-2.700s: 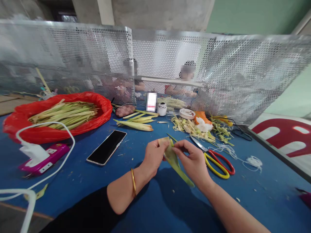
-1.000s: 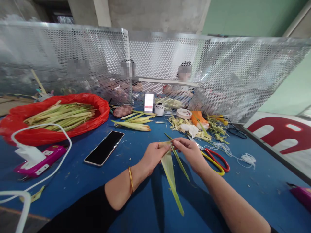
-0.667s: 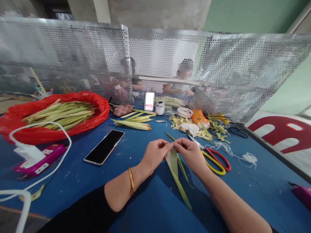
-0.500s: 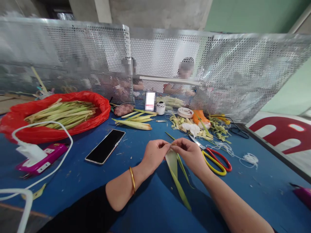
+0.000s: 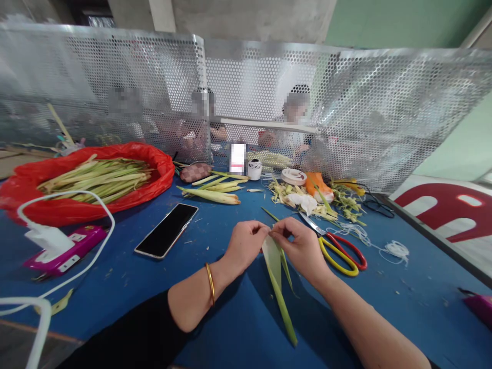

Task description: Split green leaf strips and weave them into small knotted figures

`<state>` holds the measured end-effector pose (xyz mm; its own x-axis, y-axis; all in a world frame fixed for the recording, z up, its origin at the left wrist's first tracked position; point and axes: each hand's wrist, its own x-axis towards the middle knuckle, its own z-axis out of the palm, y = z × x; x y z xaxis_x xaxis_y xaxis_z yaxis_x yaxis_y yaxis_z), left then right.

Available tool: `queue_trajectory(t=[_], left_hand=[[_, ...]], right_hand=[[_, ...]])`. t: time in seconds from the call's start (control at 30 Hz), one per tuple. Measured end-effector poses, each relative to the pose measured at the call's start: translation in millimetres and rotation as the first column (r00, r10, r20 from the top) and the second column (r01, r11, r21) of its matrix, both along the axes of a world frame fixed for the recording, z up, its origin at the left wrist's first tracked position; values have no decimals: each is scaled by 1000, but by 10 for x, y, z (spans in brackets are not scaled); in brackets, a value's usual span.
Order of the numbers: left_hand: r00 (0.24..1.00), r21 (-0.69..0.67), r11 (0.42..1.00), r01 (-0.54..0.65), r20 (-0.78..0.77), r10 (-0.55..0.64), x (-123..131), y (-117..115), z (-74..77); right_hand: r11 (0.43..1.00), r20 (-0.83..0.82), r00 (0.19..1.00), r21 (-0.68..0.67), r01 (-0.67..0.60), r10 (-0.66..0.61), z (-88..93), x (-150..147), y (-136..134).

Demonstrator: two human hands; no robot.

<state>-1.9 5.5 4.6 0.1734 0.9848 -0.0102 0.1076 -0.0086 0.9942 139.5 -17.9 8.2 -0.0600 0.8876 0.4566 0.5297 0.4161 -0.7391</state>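
Note:
My left hand (image 5: 248,243), with a gold bangle at the wrist, pinches the upper end of a pale green husk leaf (image 5: 273,261). My right hand (image 5: 298,248) meets it there, thumb and fingertips closed on the same end. The leaf hangs down toward me, one edge folded into a long green strip that points at the table's near side. A thin green blade (image 5: 286,271) lies just behind it, below my right hand. Fingertips hide the leaf's top. Red and yellow handled scissors (image 5: 340,253) rest right of my right hand.
A black phone (image 5: 167,230) lies on the blue table to the left. Behind it sits a red bag (image 5: 115,205) of stalks, near a purple power strip (image 5: 69,251). Peeled husks (image 5: 213,195), scraps (image 5: 284,192), a tape roll (image 5: 293,177) and white string (image 5: 395,251) lie farther back, before a perforated metal screen (image 5: 261,92).
The leaf's lower tip has swung slightly left and nearer to me. My right fingertips have shifted a little at the pinched end. Both hands stay together.

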Motion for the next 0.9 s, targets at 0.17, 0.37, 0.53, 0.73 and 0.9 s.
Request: queue_trajectory(t=[0.17,0.37,0.53,0.73,0.9], left_hand=[[997,-54,998,-12,80,16,-4,13,2],[981,-123,991,46,191,-22,7,-17,11],[984,-108,994,6,178,14,23,-30,-11],[980,-102,994,-33,190,53,13,-23,-4],[976,-111,993,-44,206,66,10,-9,-4]], right_hand=[[990,-117,993,-143,-15,-2,-12,-37,-8],[973,-214,973,-228,41,-92,-67,-21,31],[986,-162,980,-135,94,-116,-60,-30,-1],[998,-80,996,32,46,-44,-22,-81,-70],[985,-154,985,-163,52,-78,-55,-95,-40]])
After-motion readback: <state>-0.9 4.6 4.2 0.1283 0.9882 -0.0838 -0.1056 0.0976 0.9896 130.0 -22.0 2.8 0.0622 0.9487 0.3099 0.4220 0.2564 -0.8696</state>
